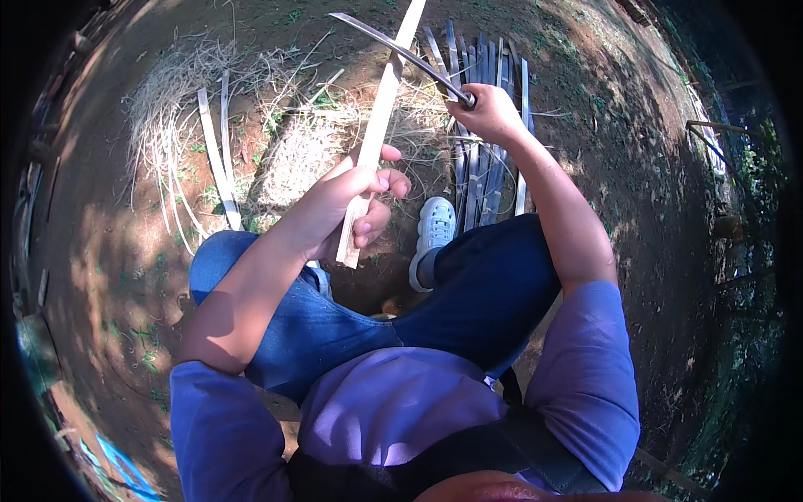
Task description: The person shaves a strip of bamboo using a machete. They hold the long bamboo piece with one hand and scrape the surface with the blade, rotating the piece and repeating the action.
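My left hand (pixel 336 194) is closed around the lower part of a long, pale bamboo strip (pixel 381 109), thumb on top and fingers curled beneath. The strip slants up and away to the right, past the picture's top edge. In my right hand (pixel 492 115) is the handle of a long, slightly curved knife (pixel 425 67), its narrow metal blade pointing up to the left. The blade crosses the strip well above my left hand; whether it touches the wood I cannot tell.
Thin curly shavings (pixel 188 88) are heaped at the far left, beside two pale strips (pixel 219 159). Several long dark-sided strips (pixel 478 159) lie side by side beyond my right knee. A white perforated shoe (pixel 437 224) is planted on the bare soil (pixel 636 201).
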{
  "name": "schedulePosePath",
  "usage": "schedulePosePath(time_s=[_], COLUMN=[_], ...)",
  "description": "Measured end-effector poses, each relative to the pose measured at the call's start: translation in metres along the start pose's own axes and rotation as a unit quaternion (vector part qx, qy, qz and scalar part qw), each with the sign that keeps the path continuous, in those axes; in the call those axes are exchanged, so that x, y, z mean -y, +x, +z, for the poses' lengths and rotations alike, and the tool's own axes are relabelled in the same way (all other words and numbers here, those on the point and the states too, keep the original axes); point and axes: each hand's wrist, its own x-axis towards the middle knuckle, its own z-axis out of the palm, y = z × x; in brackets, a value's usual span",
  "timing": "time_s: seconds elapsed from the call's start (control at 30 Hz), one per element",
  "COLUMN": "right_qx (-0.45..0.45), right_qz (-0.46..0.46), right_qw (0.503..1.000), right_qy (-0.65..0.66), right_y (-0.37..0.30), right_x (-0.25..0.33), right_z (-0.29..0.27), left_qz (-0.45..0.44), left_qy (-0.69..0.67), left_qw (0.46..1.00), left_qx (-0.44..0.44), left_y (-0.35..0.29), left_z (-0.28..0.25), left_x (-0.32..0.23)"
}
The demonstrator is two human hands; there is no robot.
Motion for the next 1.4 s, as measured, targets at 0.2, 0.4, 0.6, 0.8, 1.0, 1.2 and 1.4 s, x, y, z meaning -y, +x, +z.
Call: schedulePosePath(time_s=[0.2, 0.4, 0.6, 0.8, 1.0, 1.2, 1.4], right_qx=[0.074, 0.08, 0.039, -0.012, 0.106, 0.083, -0.011], right_qz=[-0.109, -0.129, -0.106, 0.114, 0.021, -0.061, -0.101], right_qw=[0.987, 0.983, 0.989, 0.991, 0.993, 0.994, 0.987], right_qy=[-0.097, -0.107, -0.098, -0.068, -0.055, -0.037, -0.123], right_y=[-0.006, -0.012, 0.003, 0.058, 0.021, 0.009, 0.034], right_x=[0.031, 0.057, 0.031, -0.044, -0.002, 0.008, -0.014], right_z=[0.041, 0.055, 0.069, 0.038, 0.042, 0.06, 0.054], left_qz=[0.044, 0.137, 0.082, -0.01, 0.028, 0.052, 0.033], left_qy=[-0.04, -0.069, 0.002, 0.136, 0.139, 0.198, 0.228], left_qw=[0.991, 0.974, 0.974, 0.982, 0.978, 0.962, 0.958], left_qx=[-0.122, -0.166, -0.212, -0.133, -0.152, -0.18, -0.174], left_y=[-0.004, -0.001, -0.003, -0.007, 0.0, -0.005, -0.006], left_z=[-0.026, -0.061, -0.032, 0.005, -0.015, -0.017, -0.017], left_x=[0.003, 0.013, 0.011, 0.02, 0.02, 0.016, 0.009])
